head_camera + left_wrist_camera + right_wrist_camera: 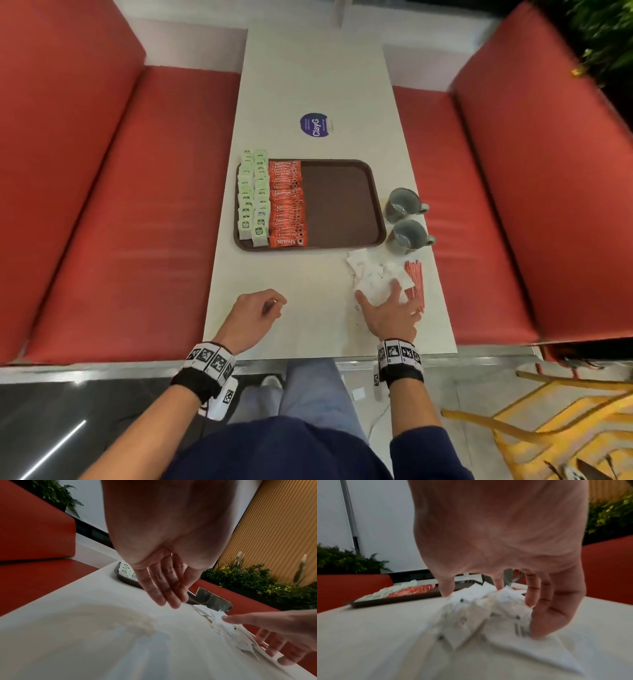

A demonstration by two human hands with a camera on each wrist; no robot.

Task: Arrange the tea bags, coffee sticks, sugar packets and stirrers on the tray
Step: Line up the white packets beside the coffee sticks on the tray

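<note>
The brown tray point(342, 205) carries green-and-white tea bags point(253, 195) in two columns at its left and a row of red coffee sticks point(287, 205) beside them; its right half is bare. A loose pile of white sugar packets point(373, 274) lies on the table in front of the tray's right corner. Red-striped stirrers point(416, 284) lie just right of the pile. My right hand point(380, 291) is spread over the sugar packets point(479, 608), fingertips touching them. My left hand point(274, 305) hovers over bare table with relaxed fingers point(171, 599) and holds nothing.
Two grey mugs point(404, 205) point(409, 236) stand right of the tray, just behind the sugar pile. A round blue sticker point(315, 125) is on the table point(308, 85) beyond the tray. Red benches point(120, 205) flank the table on both sides.
</note>
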